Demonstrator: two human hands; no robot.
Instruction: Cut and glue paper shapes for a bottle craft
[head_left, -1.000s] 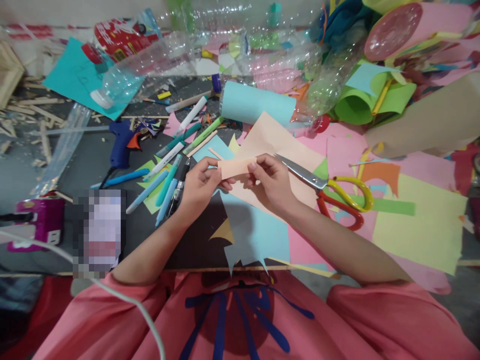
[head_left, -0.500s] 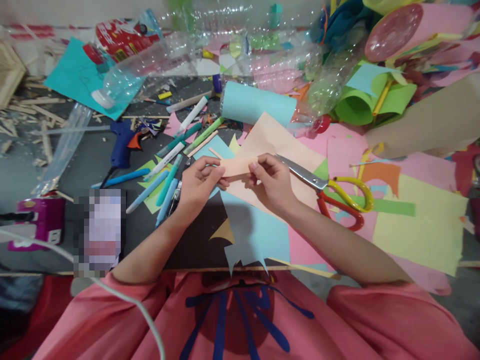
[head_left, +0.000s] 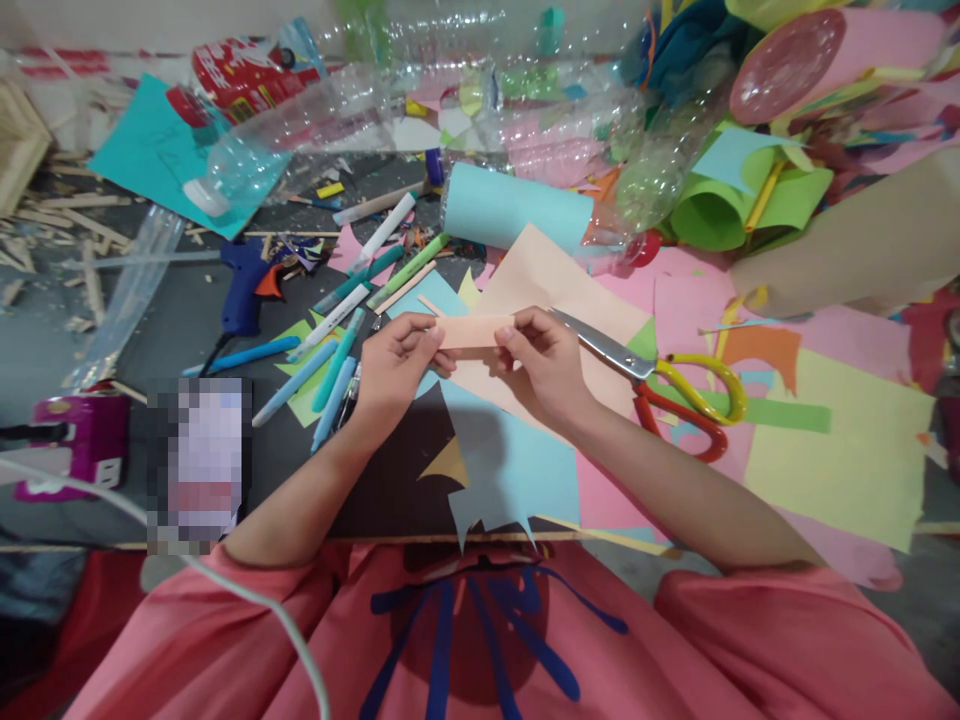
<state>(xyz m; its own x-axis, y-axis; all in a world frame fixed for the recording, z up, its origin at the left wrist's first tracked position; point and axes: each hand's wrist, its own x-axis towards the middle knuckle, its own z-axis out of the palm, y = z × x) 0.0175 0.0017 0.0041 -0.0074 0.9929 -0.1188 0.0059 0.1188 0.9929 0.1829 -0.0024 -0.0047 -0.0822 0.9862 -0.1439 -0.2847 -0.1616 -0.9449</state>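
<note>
Fingers of left hand and right hand pinch a paper strip at opposite ends, apparently to hold it flat.

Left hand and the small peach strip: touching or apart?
Touching. The head view shows the left hand pinching the left end of the peach strip, thumb overlapping it.

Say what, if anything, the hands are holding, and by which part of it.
A peach paper strip: the left hand pinches its left end, the right hand its right.
</note>
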